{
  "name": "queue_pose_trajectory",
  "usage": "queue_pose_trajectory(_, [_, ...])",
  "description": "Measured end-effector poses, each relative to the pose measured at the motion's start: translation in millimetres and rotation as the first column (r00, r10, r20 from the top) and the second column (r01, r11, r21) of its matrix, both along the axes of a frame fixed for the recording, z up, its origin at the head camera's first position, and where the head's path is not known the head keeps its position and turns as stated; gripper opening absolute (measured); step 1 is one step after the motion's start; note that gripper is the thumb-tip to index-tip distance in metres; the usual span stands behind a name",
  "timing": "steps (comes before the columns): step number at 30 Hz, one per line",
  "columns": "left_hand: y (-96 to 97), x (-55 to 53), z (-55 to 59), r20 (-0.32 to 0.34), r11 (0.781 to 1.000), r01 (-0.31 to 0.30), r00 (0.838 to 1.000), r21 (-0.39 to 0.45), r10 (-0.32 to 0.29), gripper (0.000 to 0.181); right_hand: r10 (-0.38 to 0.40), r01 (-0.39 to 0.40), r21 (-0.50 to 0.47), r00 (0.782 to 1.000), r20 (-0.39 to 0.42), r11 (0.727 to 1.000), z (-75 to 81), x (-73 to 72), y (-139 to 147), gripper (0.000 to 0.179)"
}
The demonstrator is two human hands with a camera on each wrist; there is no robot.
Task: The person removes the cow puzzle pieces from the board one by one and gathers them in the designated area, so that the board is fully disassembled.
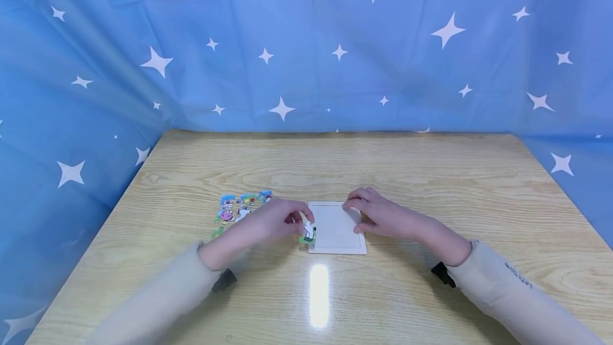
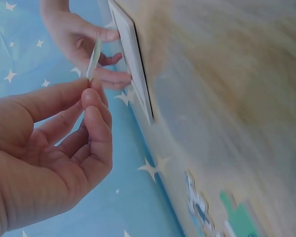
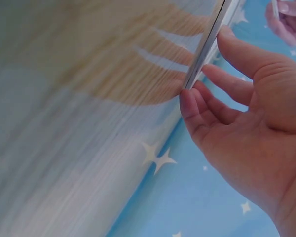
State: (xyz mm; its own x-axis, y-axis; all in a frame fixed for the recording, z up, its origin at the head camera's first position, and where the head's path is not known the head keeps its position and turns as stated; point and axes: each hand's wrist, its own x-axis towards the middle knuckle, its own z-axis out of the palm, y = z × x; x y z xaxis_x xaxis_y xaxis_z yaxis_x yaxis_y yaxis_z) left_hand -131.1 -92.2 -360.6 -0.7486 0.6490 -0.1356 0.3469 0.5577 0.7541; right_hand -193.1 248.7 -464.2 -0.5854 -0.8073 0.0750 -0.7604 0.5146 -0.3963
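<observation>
A puzzle piece with a white animal's leg and green grass is pinched between the thumb and fingers of my left hand. It is held over the left edge of a white puzzle tray. In the left wrist view the same piece appears edge-on, apart from the tray. My right hand rests its fingertips on the right side of the tray. In the right wrist view, the thumb and fingers of that hand touch the tray's edge; its palm is off the table.
Several colourful puzzle pieces lie on the wooden table to the left, partly hidden behind my left forearm. A blue cloth with white stars hangs behind and beside the table. Light reflects off the tabletop in front of the tray.
</observation>
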Motion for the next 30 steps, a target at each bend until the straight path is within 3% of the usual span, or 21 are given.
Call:
queue_pose_trajectory(18, [-27.7,-0.2,7.3,-0.038,0.999,0.019,0.999,-0.050,-0.021,0.014,-0.031,0.028,0.041,0.997,0.074,0.999,1.1,-1.9,4.0,0.053])
queue_pose_trajectory(30, [-48.4,3.4,6.0,-0.014,0.995,-0.030,1.000,-0.092,0.028,0.018,-0.017,0.015,0.015,0.997,0.075,1.000,-1.9,-1.9,3.5,0.052])
